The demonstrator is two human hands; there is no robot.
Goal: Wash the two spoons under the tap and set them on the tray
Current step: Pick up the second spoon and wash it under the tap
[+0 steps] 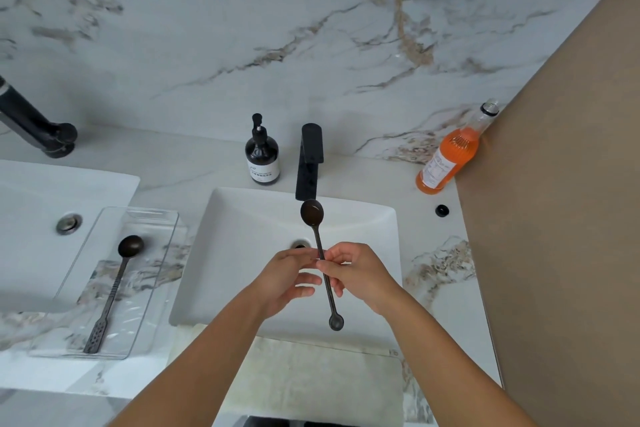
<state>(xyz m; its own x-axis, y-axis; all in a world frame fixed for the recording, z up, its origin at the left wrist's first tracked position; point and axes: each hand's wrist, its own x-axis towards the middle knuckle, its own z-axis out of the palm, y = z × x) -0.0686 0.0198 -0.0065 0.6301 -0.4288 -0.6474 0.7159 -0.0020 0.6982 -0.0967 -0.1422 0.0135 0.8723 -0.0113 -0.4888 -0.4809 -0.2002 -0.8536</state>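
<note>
A long dark spoon (312, 213) is held over the white sink (242, 253), its bowl just under the spout of the black tap (309, 163). My right hand (360, 274) pinches the middle of its handle. My left hand (287, 276) touches the handle from the left with its fingertips, fingers partly spread. No water stream is visible. A second dark spoon (117, 284) with a perforated handle end lies on the clear tray (152, 288) left of the sink.
A dark soap pump bottle (262, 158) stands behind the sink beside the tap. An orange bottle (450, 156) leans at the right against a brown panel (561, 218). A second sink (41, 218) and black tap lie at the left. A pale towel (311, 381) covers the front edge.
</note>
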